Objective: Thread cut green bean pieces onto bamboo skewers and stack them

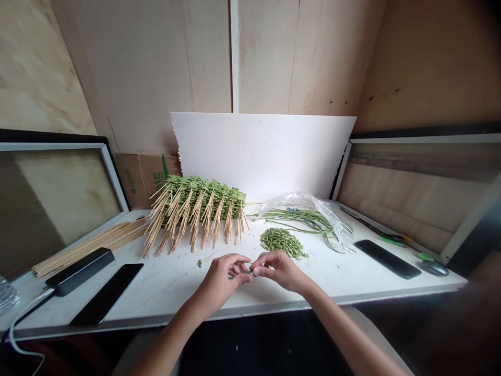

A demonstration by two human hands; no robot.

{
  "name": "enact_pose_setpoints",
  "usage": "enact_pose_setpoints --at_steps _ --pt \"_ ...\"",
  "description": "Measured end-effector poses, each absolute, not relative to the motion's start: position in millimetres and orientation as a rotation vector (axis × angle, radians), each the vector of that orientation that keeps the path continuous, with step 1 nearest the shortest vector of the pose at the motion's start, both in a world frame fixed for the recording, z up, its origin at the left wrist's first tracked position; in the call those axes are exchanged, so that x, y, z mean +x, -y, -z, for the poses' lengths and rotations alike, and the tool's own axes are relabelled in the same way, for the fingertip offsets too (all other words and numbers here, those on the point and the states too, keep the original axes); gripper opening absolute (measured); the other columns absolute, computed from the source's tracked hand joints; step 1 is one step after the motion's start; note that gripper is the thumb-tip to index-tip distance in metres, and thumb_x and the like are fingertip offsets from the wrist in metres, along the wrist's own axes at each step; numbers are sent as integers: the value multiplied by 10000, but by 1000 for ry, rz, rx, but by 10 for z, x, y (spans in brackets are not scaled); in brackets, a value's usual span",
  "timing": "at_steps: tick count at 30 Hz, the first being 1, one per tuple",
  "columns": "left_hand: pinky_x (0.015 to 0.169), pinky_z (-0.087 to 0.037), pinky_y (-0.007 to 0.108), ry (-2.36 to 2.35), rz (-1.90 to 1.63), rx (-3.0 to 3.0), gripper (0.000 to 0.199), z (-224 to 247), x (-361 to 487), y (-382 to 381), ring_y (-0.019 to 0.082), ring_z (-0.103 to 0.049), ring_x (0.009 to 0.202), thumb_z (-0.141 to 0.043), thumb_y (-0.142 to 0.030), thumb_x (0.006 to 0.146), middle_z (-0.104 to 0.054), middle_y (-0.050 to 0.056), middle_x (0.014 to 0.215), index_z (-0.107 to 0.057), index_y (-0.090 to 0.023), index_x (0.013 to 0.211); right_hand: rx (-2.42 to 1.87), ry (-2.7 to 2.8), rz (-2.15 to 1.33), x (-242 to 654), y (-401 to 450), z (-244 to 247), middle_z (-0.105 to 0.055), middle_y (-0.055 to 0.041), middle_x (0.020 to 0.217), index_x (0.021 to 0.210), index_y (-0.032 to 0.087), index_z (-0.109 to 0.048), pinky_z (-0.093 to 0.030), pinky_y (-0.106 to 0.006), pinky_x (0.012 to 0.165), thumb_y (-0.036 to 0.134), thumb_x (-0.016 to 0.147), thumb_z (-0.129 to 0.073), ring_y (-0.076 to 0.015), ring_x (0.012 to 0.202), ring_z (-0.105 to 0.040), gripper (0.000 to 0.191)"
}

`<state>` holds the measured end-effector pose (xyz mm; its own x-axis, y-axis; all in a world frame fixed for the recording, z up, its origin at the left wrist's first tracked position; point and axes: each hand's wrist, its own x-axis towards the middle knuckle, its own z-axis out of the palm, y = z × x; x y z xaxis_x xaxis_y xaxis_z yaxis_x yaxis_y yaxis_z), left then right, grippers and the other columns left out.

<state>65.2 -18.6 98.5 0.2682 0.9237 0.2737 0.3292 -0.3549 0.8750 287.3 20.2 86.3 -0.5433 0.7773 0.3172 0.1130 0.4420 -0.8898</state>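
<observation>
My left hand (227, 271) and my right hand (277, 269) meet above the front of the white table (332, 284). A short green bean piece (248, 272) shows between their fingertips, mostly covered by them. Both hands are closed in a pinch around it. Just beyond my right hand lies a heap of cut bean pieces (282, 242). Further back, long green beans (301, 218) rest by a clear plastic bag (291, 198). To the left is a stack of bean-loaded skewers (207, 194), their bare wooden ends pointing toward me.
Loose wooden skewers (92, 243) lie at the left, behind a black box (80, 270) with a cable and a dark phone (107, 294). Another phone (387, 258) and a mouse (435, 267) are at the right. A white foam board (266, 151) stands at the back.
</observation>
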Motion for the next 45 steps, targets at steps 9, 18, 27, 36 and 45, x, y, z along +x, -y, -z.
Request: enact_pose_setpoints --at_steps 9,18,27,36,45 --pt "673 -511 283 -1196 -1097 2078 195 -959 616 167 190 -652 718 -645 -306 954 -729 64 827 -804 -193 973 -817 1933 -964 2953 -217 -929 -791 -68 932 933 211 -800 -531 -318 735 511 830 -799 -212 845 -710 318" --pt "694 -470 279 -1100 -1035 2079 174 -984 650 234 188 -618 755 -667 -302 948 -710 66 856 -808 -201 937 -777 2012 -788 2841 -124 -919 -758 -62 862 878 230 -790 -514 -365 821 516 871 -759 -215 840 -662 288" --pt "640 -500 267 -791 -1011 1900 211 -1001 607 244 154 -602 668 -661 -255 927 -704 84 821 -799 -153 803 -538 1882 -1097 2826 -127 -927 -692 -49 807 819 214 -746 -510 -336 723 562 877 -731 -198 772 -626 354" --pt "696 -483 278 -1033 -1055 1985 243 -1003 601 208 145 -578 657 -647 -374 973 -687 46 806 -811 -196 950 -1102 2060 -344 3000 -428 -562 -730 -75 830 944 233 -812 -462 -408 795 491 970 -626 -263 838 -585 319" --pt "709 -497 281 -1062 -1021 1972 274 -987 581 174 149 -595 668 -624 -388 977 -712 58 871 -801 -178 972 -1207 2059 -212 3014 -476 -384 -747 -100 951 1105 190 -764 -473 -413 849 282 995 -551 -292 972 -592 257"
